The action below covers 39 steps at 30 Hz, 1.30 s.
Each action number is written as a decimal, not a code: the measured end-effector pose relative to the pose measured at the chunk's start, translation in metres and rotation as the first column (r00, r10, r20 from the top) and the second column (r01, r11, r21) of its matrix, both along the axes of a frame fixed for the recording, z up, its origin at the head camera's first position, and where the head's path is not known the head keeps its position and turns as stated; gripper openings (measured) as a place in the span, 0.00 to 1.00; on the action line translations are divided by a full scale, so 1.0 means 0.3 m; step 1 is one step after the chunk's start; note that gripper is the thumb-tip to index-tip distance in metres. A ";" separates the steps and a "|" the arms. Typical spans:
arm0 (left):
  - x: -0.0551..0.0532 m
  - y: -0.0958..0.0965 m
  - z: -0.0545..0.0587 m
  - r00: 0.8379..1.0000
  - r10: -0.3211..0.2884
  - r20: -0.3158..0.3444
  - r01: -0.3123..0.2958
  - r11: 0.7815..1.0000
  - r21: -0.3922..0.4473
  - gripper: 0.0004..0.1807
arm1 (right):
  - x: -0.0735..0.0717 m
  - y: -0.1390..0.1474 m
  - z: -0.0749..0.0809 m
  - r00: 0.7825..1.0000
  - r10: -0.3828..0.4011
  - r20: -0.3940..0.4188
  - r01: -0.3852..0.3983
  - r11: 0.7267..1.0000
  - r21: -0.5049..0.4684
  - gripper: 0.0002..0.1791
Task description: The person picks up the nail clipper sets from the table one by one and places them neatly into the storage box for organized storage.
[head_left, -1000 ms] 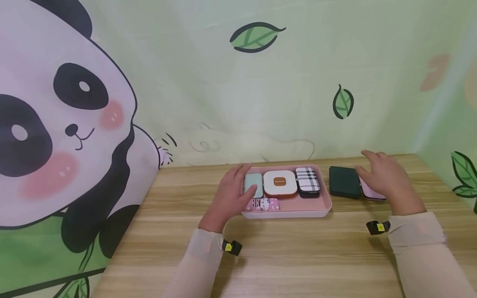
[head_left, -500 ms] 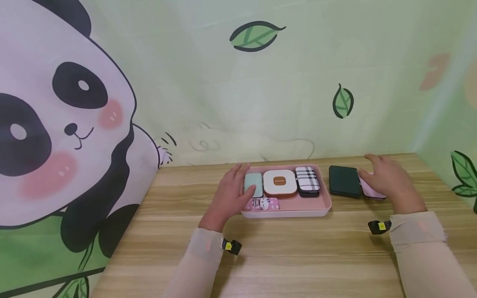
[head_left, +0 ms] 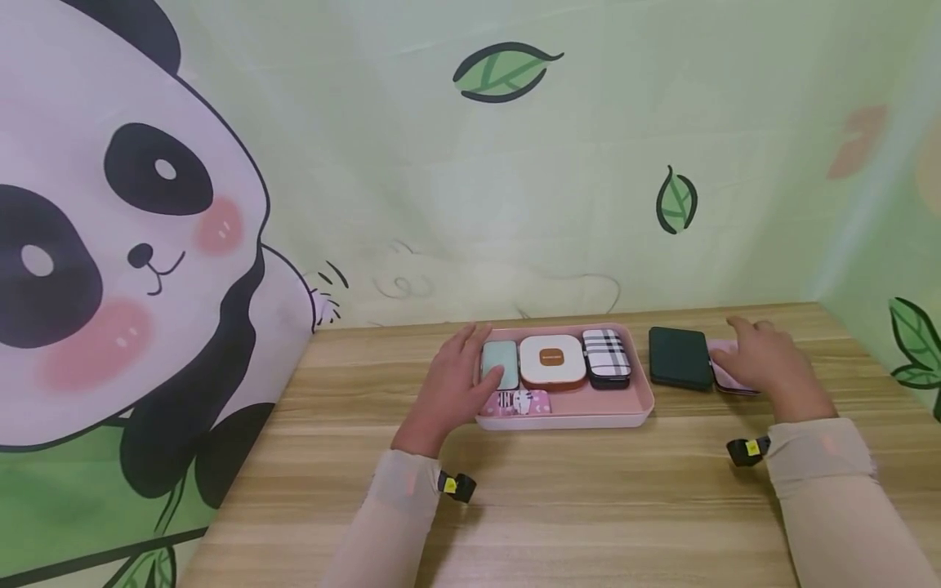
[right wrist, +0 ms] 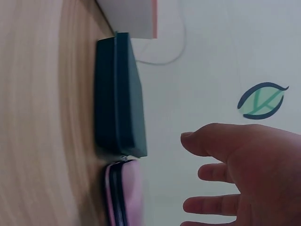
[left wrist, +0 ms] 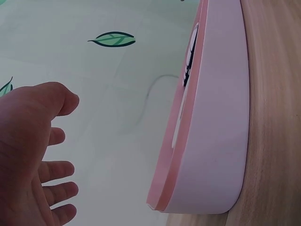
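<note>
My left hand (head_left: 457, 390) hovers over the left end of a pink tray (head_left: 603, 412), fingers loosely spread and holding nothing. Beneath it, partly covered, are a mint-green case (head_left: 501, 359) and a small pink case with a cat print (head_left: 531, 403). Over a pink zippered case (head_left: 728, 377) at the right is my right hand (head_left: 772, 367), its fingers relaxed and apart; they hide much of that case. The right wrist view shows a gap between this hand (right wrist: 244, 169) and the case's zippered side (right wrist: 124, 193). A dark green flat case (head_left: 680, 358) lies directly left of the pink one.
Inside the tray also sit a white case with a brown label (head_left: 553, 361) and a black-and-white plaid case (head_left: 608, 358). The wooden table (head_left: 588, 506) ends at a green backdrop (head_left: 367, 163) with a panda and leaves.
My right hand has sunk slightly and shifted a little right over the pink zippered case, uncovering more of its far edge. My left hand and the cases stay where they were.
</note>
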<state>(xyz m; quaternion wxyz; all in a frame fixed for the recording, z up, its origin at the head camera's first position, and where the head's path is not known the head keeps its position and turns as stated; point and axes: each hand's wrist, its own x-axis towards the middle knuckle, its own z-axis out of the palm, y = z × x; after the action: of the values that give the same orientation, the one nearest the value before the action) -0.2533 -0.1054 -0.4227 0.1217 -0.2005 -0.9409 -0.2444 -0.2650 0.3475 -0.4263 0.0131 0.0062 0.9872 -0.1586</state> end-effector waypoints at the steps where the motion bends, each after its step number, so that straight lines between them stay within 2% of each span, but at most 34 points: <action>1: 0.000 0.000 0.000 1.000 0.001 0.000 -0.001 1.000 -0.002 0.37 | -0.002 0.003 -0.008 1.000 0.002 -0.001 -0.002 1.000 0.008 0.43; 6: 0.001 0.001 0.000 1.000 0.005 0.007 -0.005 1.000 -0.003 0.38 | -0.008 0.018 -0.039 1.000 0.010 0.018 -0.010 1.000 0.028 0.44; 14: 0.000 -0.004 0.002 1.000 0.015 0.018 -0.015 1.000 -0.007 0.38 | -0.013 0.023 -0.063 0.998 0.008 0.069 -0.007 1.000 -0.007 0.48; 22: -0.010 -0.009 -0.007 1.000 0.017 0.000 -0.017 0.999 -0.029 0.36 | -0.010 0.042 -0.089 0.997 0.023 0.078 -0.021 0.999 -0.026 0.47; 33: -0.015 -0.007 -0.010 0.999 0.031 0.017 -0.030 0.999 -0.044 0.36 | -0.008 0.047 -0.087 0.991 0.046 0.123 -0.039 0.998 -0.058 0.47; 39: -0.010 -0.010 -0.013 0.998 0.042 0.038 -0.040 0.998 -0.053 0.36 | -0.004 0.031 -0.101 0.995 0.040 0.086 -0.039 0.999 -0.009 0.45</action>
<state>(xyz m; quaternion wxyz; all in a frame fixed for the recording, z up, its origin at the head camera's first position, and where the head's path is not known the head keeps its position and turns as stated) -0.2563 -0.1084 -0.4266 0.1028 -0.1794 -0.9531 -0.2209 -0.2662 0.3570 -0.4565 0.0591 -0.0065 0.9851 -0.1616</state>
